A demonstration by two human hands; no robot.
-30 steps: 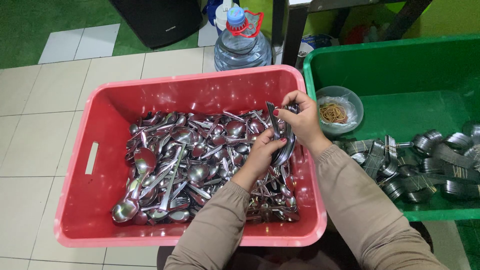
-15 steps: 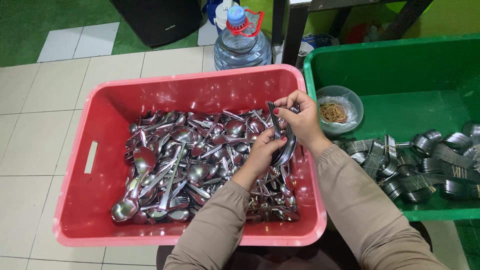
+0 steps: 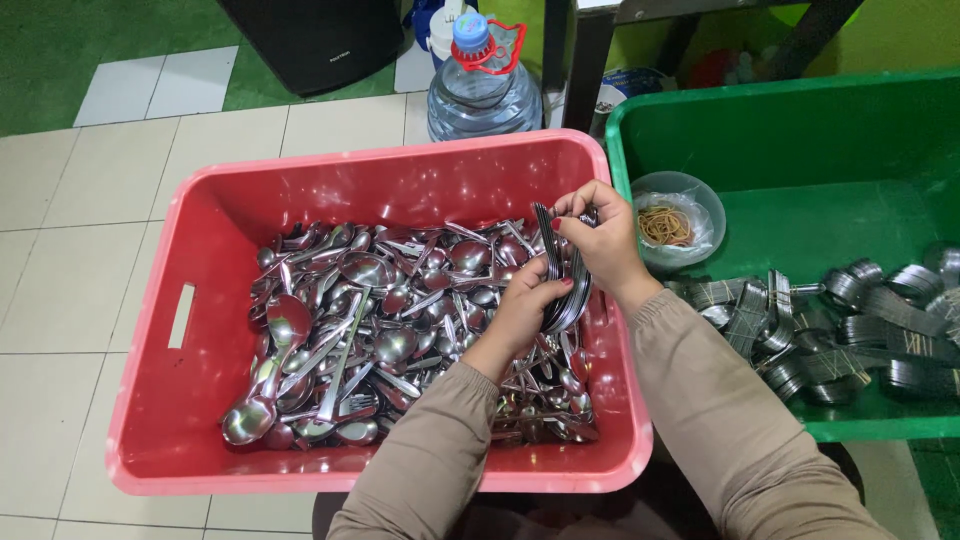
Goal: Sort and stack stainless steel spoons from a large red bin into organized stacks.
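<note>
We see both forearms, in tan sleeves, reaching in over the red plastic tub. The right hand is raised, fingers clasped around the handle ends of a stacked bunch of spoons, which hangs upright below those fingers. The left hand curls around the bunch lower down, fingertips pressed against the bowls (painted nails show on both). Beneath and to the left of the fingers lies a tangled heap of loose cutlery, shiny steel, smooth and curved. Beyond the right fingers, a green tub holds a clear bowl of rubber bands and bundled spoon stacks. A water jug stands on cream floor tiles.
</note>
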